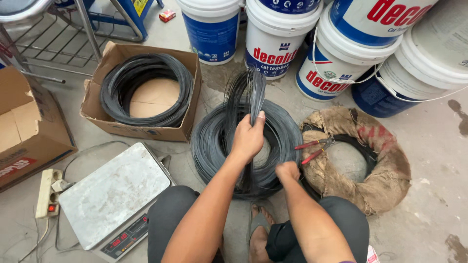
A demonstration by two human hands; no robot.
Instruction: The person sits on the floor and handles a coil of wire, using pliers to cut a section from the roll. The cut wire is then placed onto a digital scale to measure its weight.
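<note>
Left hand grip: the left hand is closed around a bundle of wire strands, lifted upright at the centre of the frame; the strands fan out above the fist.
Right hand grip: the right hand is curled into a loose fist low on the same strands, just right of centre; whether its fingers actually pinch the wire cannot be told.
Wire coil: a large dark wire coil lies flat on the concrete floor under both hands, and the lifted strands rise from it.
Pliers: red-handled pliers rest on the burlap-wrapped coil just right of the hands.
Box: an open cardboard box at upper left holds another black wire coil.
Scale: a digital scale with a metal platform sits at lower left, near the person's knee.
Power strip: a power strip lies at the left edge beside the scale.
Buckets: paint buckets stand along the top of the frame.
</note>
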